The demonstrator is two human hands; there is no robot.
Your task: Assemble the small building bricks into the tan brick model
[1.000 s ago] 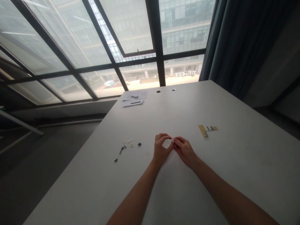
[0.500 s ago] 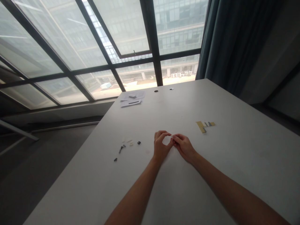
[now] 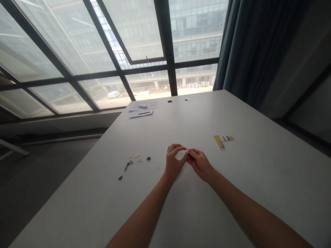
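Observation:
My left hand [image 3: 176, 160] and my right hand [image 3: 199, 162] meet fingertip to fingertip above the white table. Between them they pinch a tiny whitish piece [image 3: 187, 151], mostly hidden by the fingers. The left thumb and forefinger curve into a ring; the right fingers are pressed together. To the left lie several small dark pieces [image 3: 127, 166], a black piece [image 3: 148, 158] and a few cream-white pieces [image 3: 139, 158]. Beyond my right hand is a flat group of yellow, white and grey building pieces [image 3: 219, 141].
The white table [image 3: 191, 213] reaches toward a large window. Papers [image 3: 141, 111] with a small item on them lie at its far left. Two round fittings, one dark [image 3: 170, 101] and one pale [image 3: 187, 99], sit near the far edge. A dark curtain [image 3: 238, 51] hangs at right.
The view has shifted slightly, so the things on the table sit a little further left. Both hands stay together in almost the same pose, with more of the whitish piece showing between the fingertips.

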